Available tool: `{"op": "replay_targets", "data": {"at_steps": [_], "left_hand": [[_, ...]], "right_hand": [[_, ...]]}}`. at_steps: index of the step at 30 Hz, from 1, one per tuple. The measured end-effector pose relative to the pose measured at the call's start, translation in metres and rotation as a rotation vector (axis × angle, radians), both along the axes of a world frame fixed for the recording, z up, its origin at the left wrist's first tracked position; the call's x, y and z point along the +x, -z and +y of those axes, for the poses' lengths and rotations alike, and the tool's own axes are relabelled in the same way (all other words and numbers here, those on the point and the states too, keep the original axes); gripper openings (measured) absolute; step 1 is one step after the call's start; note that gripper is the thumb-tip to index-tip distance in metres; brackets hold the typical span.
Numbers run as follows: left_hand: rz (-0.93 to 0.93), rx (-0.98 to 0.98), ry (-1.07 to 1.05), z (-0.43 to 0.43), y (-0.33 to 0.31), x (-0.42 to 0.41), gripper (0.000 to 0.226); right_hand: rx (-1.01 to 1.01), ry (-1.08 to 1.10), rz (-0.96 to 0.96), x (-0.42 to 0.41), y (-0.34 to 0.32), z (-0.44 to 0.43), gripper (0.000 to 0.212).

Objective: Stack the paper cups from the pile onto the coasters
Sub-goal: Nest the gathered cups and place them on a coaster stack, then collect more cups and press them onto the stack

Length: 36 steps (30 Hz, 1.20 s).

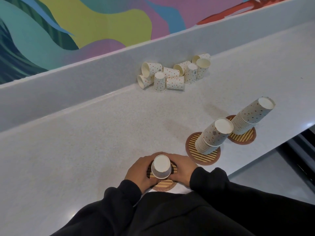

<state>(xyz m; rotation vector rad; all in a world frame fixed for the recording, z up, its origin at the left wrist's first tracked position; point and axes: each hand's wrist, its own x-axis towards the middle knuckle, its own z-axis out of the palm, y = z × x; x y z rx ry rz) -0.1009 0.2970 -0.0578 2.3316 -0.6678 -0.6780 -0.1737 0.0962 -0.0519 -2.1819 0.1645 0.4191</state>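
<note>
Our left hand (138, 172) and right hand (180, 169) curl round inverted cup (161, 166) between palms; we centre it on coaster (163, 185) under grip, seat rim flat, release evenly.

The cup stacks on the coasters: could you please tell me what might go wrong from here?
The middle stack and far stack stand tall close to the counter edge; a bump could knock them off. The left hand and right hand grip the cup on the near coaster; letting go unevenly might tip it.
</note>
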Motion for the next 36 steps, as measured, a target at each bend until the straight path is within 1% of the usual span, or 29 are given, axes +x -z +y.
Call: {"op": "replay_targets", "data": {"at_steps": [9,12,15,16,18,19,21,23,24,26,28,30,33,36], "left_hand": [[0.017,-0.006,-0.013,0.001,0.006,0.003,0.076],[0.043,-0.008,0.01,-0.003,0.002,0.004,0.077],[0.097,-0.011,0.065,0.0,0.0,0.014,0.089],[0.102,0.003,0.083,0.003,-0.002,0.021,0.09],[0.092,-0.009,0.063,0.012,-0.011,0.042,0.079],[0.085,-0.048,0.027,0.016,-0.02,0.054,0.074],[0.034,-0.106,-0.045,0.021,-0.043,0.083,0.072],[-0.054,-0.141,-0.091,0.02,-0.069,0.117,0.06],[-0.1,-0.156,-0.104,0.016,-0.082,0.135,0.053],[-0.175,-0.169,-0.107,0.004,-0.105,0.166,0.045],[-0.251,-0.186,-0.091,-0.013,-0.123,0.192,0.041],[-0.319,-0.174,-0.058,-0.034,-0.135,0.215,0.038],[-0.399,-0.106,-0.005,-0.067,-0.14,0.244,0.038],[-0.429,-0.041,0.024,-0.098,-0.134,0.27,0.036]], "right_hand": [[-0.026,0.015,-0.015,0.001,0.002,-0.001,0.076],[-0.036,0.027,0.022,0.001,-0.002,0.0,0.076],[-0.05,0.041,0.079,0.002,-0.016,-0.001,0.08],[-0.033,0.053,0.103,0.002,-0.028,-0.005,0.083],[0.057,0.095,0.125,0.003,-0.065,-0.016,0.079],[0.119,0.105,0.104,0.004,-0.092,-0.023,0.072],[0.262,0.096,0.039,0.009,-0.154,-0.036,0.058],[0.346,0.081,-0.051,0.022,-0.211,-0.051,0.052],[0.353,0.083,-0.091,0.033,-0.233,-0.059,0.05],[0.317,0.099,-0.131,0.063,-0.258,-0.075,0.043],[0.211,0.145,-0.128,0.1,-0.261,-0.094,0.033],[0.096,0.211,-0.103,0.138,-0.251,-0.114,0.028],[-0.027,0.285,-0.054,0.185,-0.224,-0.138,0.028],[-0.154,0.279,-0.038,0.218,-0.197,-0.148,0.029]]}}
